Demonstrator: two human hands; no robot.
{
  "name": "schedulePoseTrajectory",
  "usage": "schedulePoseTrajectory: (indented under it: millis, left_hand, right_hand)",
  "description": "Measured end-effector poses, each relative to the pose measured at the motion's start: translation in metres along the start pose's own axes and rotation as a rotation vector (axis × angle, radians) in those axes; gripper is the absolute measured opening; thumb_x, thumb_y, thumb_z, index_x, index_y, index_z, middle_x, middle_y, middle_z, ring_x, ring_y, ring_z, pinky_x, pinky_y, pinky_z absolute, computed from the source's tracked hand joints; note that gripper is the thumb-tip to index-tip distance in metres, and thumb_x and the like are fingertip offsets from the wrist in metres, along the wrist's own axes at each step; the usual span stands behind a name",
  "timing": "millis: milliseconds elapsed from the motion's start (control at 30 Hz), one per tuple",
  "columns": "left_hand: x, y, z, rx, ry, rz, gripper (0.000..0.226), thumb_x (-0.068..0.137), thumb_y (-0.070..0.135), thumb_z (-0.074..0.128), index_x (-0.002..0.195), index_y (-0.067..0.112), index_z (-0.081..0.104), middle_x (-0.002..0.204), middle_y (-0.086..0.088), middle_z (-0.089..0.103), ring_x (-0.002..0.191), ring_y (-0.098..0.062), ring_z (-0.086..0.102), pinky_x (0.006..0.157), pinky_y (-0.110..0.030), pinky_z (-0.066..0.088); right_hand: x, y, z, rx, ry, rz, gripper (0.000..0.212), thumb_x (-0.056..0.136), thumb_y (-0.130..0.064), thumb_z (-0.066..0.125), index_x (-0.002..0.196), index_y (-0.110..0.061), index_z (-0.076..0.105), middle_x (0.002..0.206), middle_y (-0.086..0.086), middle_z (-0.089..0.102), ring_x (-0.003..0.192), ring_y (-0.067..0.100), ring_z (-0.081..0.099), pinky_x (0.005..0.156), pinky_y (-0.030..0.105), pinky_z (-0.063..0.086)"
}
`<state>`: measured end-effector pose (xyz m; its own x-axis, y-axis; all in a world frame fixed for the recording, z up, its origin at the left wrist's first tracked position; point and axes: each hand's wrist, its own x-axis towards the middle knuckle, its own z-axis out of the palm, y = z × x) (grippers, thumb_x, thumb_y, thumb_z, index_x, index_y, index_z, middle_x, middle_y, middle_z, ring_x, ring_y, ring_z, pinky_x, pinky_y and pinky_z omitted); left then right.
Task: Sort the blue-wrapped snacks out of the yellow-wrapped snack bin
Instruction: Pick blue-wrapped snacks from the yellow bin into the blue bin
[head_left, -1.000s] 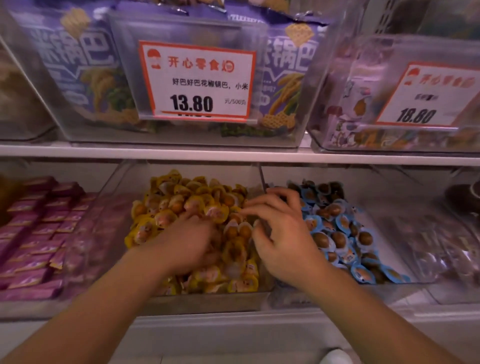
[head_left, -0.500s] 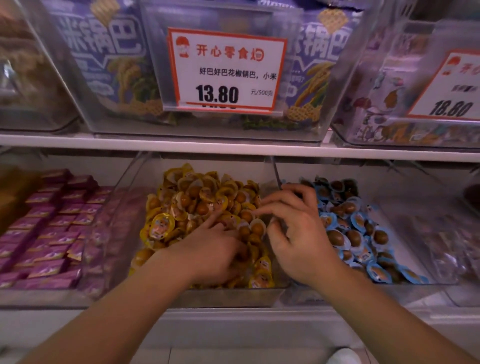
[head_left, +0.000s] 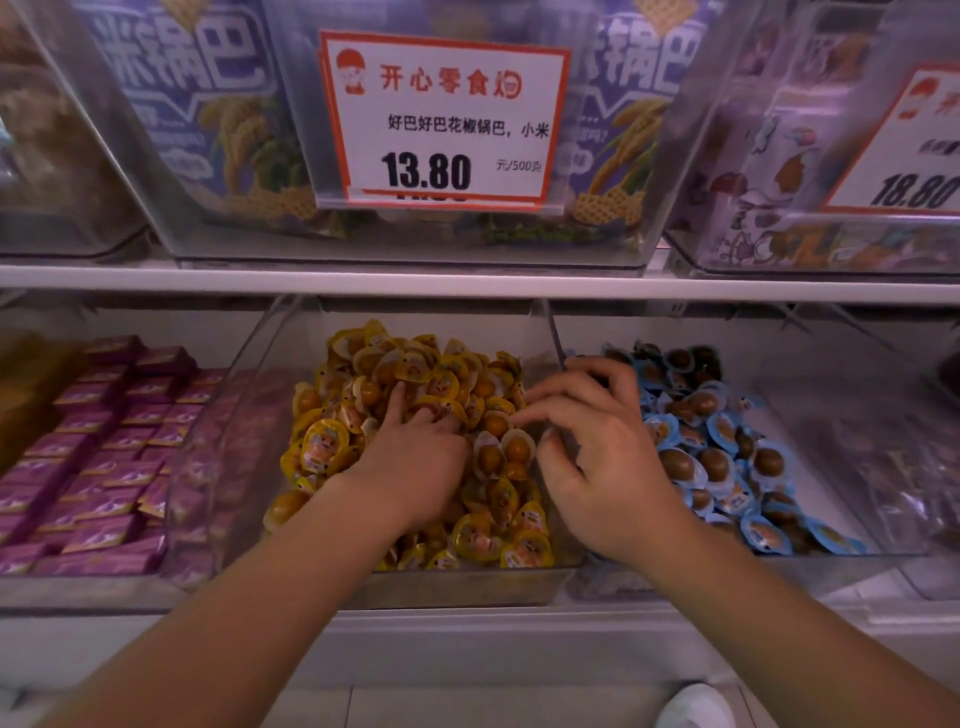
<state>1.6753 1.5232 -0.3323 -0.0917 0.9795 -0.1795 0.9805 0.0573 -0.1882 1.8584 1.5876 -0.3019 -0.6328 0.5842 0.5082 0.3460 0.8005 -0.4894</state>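
A clear bin (head_left: 244, 426) in the middle of the lower shelf holds a heap of yellow-wrapped snacks (head_left: 415, 364). My left hand (head_left: 415, 462) lies on that heap, index finger straight and the other fingertips dug in among the wrappers. My right hand (head_left: 597, 457) hovers over the bin's right edge with fingers spread and loosely curled, and I see nothing held in it. Blue-wrapped snacks (head_left: 727, 457) fill the neighbouring clear bin (head_left: 862, 447) to the right. No blue wrapper shows among the yellow ones; both hands hide part of the pile.
Purple packets (head_left: 104, 441) fill the bin on the left. A white shelf edge (head_left: 467, 288) runs just above the bins, carrying larger bins with a price tag (head_left: 441, 119). A white shoe (head_left: 696, 706) shows on the floor below.
The view has shifted left and closer. My left hand has pushed farther up into the yellow heap. My right hand has stayed over the divider between the two bins.
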Motion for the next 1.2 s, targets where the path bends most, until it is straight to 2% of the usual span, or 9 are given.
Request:
schedulePoseTrajectory:
  millis: [267,333,467,567,667,800,967,1067,1200]
  left_hand:
    - [-0.009,-0.012,-0.008,-0.522,0.16,-0.059,0.032,0.075,0.055,0.066,0.096,0.031,0.068,0.106,0.011,0.056,0.111,-0.017,0.055,0.116,-0.051,0.026]
    - [-0.013,-0.013,-0.021,-0.986,0.311,-0.127,0.018,0.08,0.045,0.071,0.088,0.029,0.07,0.092,0.01,0.065,0.085,-0.01,0.063,0.089,-0.039,0.051]
    - [-0.027,-0.002,-0.049,-1.45,0.345,-0.065,0.015,0.087,0.031,0.069,0.08,0.018,0.072,0.078,-0.01,0.072,0.071,-0.019,0.058,0.07,-0.036,0.045]
    - [-0.04,0.011,-0.06,-1.479,0.362,0.049,0.022,0.089,0.029,0.066,0.075,0.014,0.071,0.07,0.004,0.07,0.069,-0.002,0.059,0.067,-0.012,0.044]
    - [-0.045,0.019,-0.061,-1.572,0.309,0.094,0.044,0.088,0.044,0.052,0.088,0.006,0.073,0.084,-0.006,0.076,0.08,-0.014,0.07,0.081,-0.024,0.054]
    - [-0.049,0.008,-0.051,-1.198,0.333,0.065,0.039,0.094,0.057,0.047,0.102,0.027,0.07,0.09,0.001,0.075,0.085,-0.016,0.07,0.083,-0.042,0.054]
    - [-0.09,-0.019,-0.034,-0.782,0.554,0.0,0.019,0.093,0.047,0.051,0.092,0.039,0.069,0.092,0.02,0.067,0.087,0.0,0.064,0.08,-0.037,0.053]
    - [-0.12,-0.042,-0.028,-0.62,0.733,-0.159,0.024,0.088,0.041,0.051,0.099,0.032,0.07,0.103,0.011,0.064,0.094,-0.015,0.063,0.086,-0.043,0.051]
    - [-0.158,-0.055,-0.008,-0.675,0.79,-0.444,0.033,0.083,0.034,0.052,0.11,0.024,0.068,0.115,-0.001,0.058,0.104,-0.026,0.059,0.092,-0.044,0.048]
  right_hand:
    - [0.0,0.0,0.0,0.013,-0.003,0.004,0.031,0.083,-0.024,0.048,0.096,-0.017,0.076,0.105,-0.01,0.065,0.122,0.02,0.037,0.099,0.012,0.026]
    - [0.001,0.001,-0.001,-0.009,-0.022,-0.002,0.033,0.082,-0.021,0.054,0.108,-0.018,0.073,0.11,-0.009,0.064,0.123,0.02,0.036,0.102,0.02,0.032]
    - [0.002,-0.005,-0.01,-0.115,-0.091,-0.038,0.064,0.085,-0.048,0.057,0.144,-0.026,0.044,0.133,-0.007,0.054,0.133,0.02,0.03,0.108,0.049,0.034]
    - [0.003,-0.011,-0.015,-0.076,0.04,-0.173,0.054,0.086,-0.049,0.064,0.132,-0.021,0.059,0.12,-0.006,0.064,0.126,0.019,0.044,0.101,0.052,0.04]
    - [0.002,-0.011,-0.029,0.061,0.139,-0.168,0.037,0.082,-0.046,0.071,0.11,-0.022,0.069,0.104,-0.009,0.066,0.105,0.013,0.057,0.089,0.032,0.047]
    - [0.006,0.016,-0.072,0.187,0.191,0.223,0.023,0.077,-0.051,0.074,0.089,-0.034,0.064,0.086,-0.015,0.068,0.084,0.002,0.064,0.07,0.017,0.051]
    - [-0.004,0.045,-0.105,-0.487,-0.293,0.353,0.029,0.086,-0.047,0.066,0.101,-0.024,0.073,0.105,0.004,0.068,0.098,0.023,0.061,0.079,0.03,0.048]
    - [-0.008,-0.007,-0.085,-0.091,-0.108,0.049,0.022,0.093,-0.045,0.053,0.103,-0.035,0.07,0.099,-0.008,0.069,0.093,0.014,0.065,0.078,0.018,0.049]
    - [0.018,-0.073,-0.015,0.246,-0.717,0.245,0.058,0.09,-0.073,0.033,0.1,-0.032,0.073,0.096,0.002,0.074,0.092,0.021,0.069,0.091,0.048,0.053]
